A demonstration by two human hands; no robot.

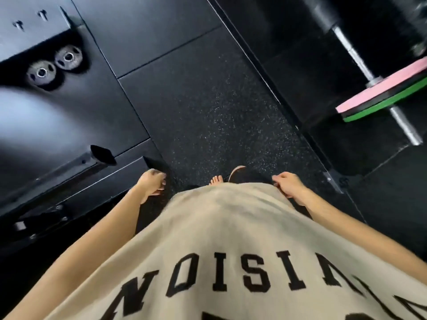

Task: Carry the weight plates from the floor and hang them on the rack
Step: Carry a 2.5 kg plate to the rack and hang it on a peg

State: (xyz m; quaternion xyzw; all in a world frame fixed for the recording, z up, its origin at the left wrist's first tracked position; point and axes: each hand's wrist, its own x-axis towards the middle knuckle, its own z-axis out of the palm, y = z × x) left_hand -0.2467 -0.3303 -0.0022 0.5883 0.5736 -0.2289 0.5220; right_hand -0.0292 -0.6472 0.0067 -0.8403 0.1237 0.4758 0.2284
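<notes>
Both hands empty, left hand (151, 182) and right hand (288, 184) loosely curled. Between carries, apparently. Next: reaching for two small round dark weight plates (54, 66).

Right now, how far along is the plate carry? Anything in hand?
Done: cannot tell; no plate visibly hung. In hand: nothing; left hand and right hand hang loosely curled at the person's sides. Left: two small dark plates lie at upper left; the pink and green plates sit on a barbell at right.

Beige shirt (231, 227), large dark block lettering; arms bare; sandal (235, 172) on foot.
</notes>
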